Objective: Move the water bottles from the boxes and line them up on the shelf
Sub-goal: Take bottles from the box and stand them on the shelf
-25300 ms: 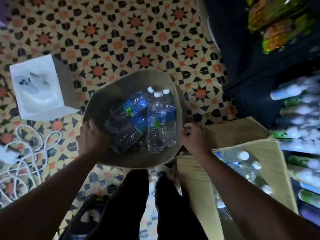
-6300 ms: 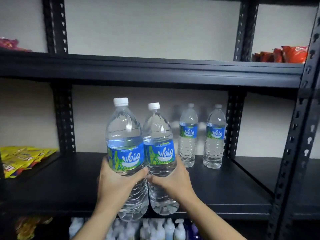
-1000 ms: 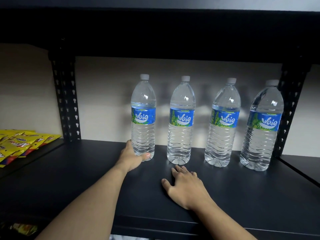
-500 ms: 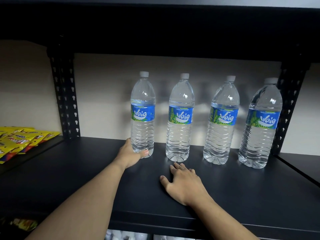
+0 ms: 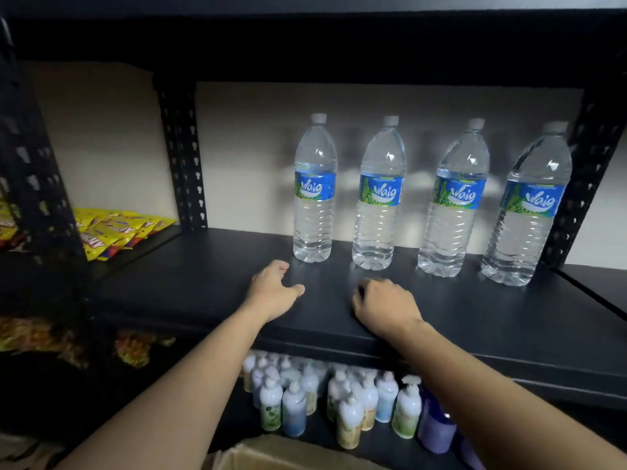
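Several clear water bottles with blue labels stand upright in a row at the back of the black shelf; the leftmost bottle has a neighbour to its right, and the row ends with the rightmost bottle. My left hand hovers over the shelf just in front of the leftmost bottle, fingers loosely curled, holding nothing. My right hand rests near the shelf's front edge, fingers curled under, empty. The rim of a cardboard box shows at the bottom.
Yellow snack packets lie on the shelf bay to the left, behind a black upright post. Several pump bottles crowd the shelf below. More snack bags sit at lower left.
My left hand has let go of the leftmost bottle and drawn back. My right hand has lifted from flat on the shelf and curled. The view has tilted down.
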Motion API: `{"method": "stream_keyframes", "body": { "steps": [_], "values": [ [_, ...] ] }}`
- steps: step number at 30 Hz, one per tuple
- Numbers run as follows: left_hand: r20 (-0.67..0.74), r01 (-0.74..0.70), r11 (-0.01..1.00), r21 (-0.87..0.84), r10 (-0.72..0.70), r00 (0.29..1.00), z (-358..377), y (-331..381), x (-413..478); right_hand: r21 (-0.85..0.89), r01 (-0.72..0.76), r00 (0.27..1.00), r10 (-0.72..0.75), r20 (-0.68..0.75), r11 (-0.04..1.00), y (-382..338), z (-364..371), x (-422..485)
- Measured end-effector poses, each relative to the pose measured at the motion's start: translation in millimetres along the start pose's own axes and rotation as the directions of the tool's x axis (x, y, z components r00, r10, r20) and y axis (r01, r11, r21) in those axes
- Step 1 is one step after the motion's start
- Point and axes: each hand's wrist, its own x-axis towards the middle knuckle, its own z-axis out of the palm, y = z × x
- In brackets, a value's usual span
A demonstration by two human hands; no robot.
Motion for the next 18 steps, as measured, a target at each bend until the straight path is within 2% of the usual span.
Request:
{"method": "stream_keyframes", "body": {
  "steps": [3,5,7,9,11,14,15,16,18],
  "values": [
    [-0.129,-0.153,0.987,-0.046,0.146,0.981,-7.9,-4.8,-69.1,0.072,0.033,0.999,-0.032,-0.021,0.997,-8.5,8.8,-34.8],
    [-0.268,-0.232,0.970,-0.075,0.204,0.942,-10.4,-12.5,-118.0,0.106,0.116,0.986,-0.102,-0.129,0.988,-15.4,20.2,-65.4],
    [-0.363,-0.241,0.967,-0.081,0.197,0.911,-6.0,-30.1,-168.0,0.191,0.193,0.957,-0.142,-0.253,0.962,-21.9,30.8,-100.5],
    [-0.404,-0.176,0.983,-0.058,0.138,0.904,4.6,-55.4,-218.0,0.323,0.216,0.937,-0.103,-0.334,0.921,-28.1,42.4,-137.6],
    [-0.404,-0.033,0.997,-0.063,0.005,0.915,18.2,-77.7,-262.9,0.447,0.173,0.956,-0.041,-0.291,0.878,-33.6,59.1,-175.4],
    [-0.227,0.374,0.927,-0.036,-0.372,0.900,43.0,-95.1,-306.1,0.437,0.055,0.998,-0.037,-0.049,0.898,-30.7,98.3,-223.3],
    [-0.130,0.501,0.865,-0.036,-0.501,0.856,53.6,-105.4,-315.7,0.427,0.011,0.999,-0.032,0.040,0.904,-27.5,112.9,-236.4],
    [-0.001,0.624,0.776,-0.089,-0.627,0.779,64.0,-116.9,-326.1,0.430,-0.033,0.992,-0.024,0.126,0.902,-23.8,128.2,-247.2],
    [0.252,0.810,0.552,-0.196,-0.770,0.586,82.7,-146.8,-342.4,0.427,-0.113,0.957,-0.017,0.290,0.897,-17.2,156.3,-262.2]
  ]
}}
